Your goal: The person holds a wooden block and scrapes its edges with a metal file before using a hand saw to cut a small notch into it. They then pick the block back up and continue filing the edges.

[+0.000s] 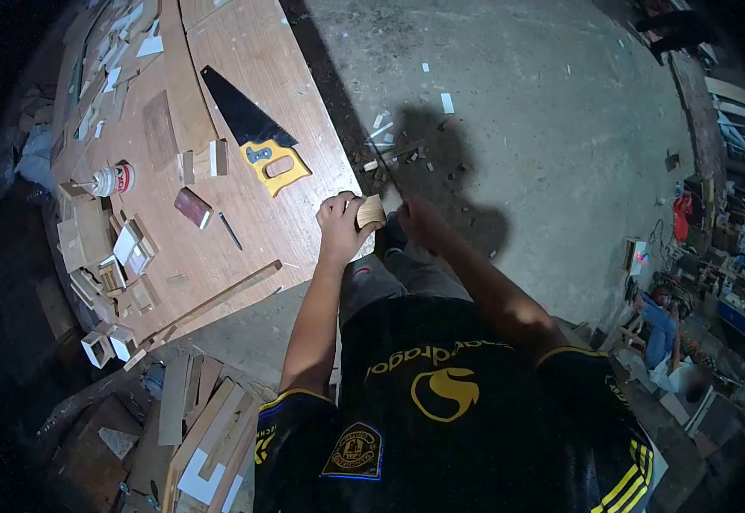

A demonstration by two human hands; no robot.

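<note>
At the table's right corner my left hand (pixel 340 227) is closed round a small light wooden block (pixel 370 211), pressing it near the edge. Off the table to the right, my right hand (pixel 419 224) is closed on a thin dark tool (pixel 387 167) that points up and away; what kind of tool it is cannot be made out. A handsaw (pixel 257 128) with a yellow handle lies flat on the table, beyond my left hand. A reddish-brown block (pixel 193 208) and a dark pencil-like stick (pixel 230 232) lie to the left.
The wooden table (pixel 244 201) also bears a white and red container (pixel 114 180), a long strip (pixel 218 299) and many offcuts at its left. Wood scraps lie on the floor (pixel 552 111) and below the table. Tools and clutter line the right side.
</note>
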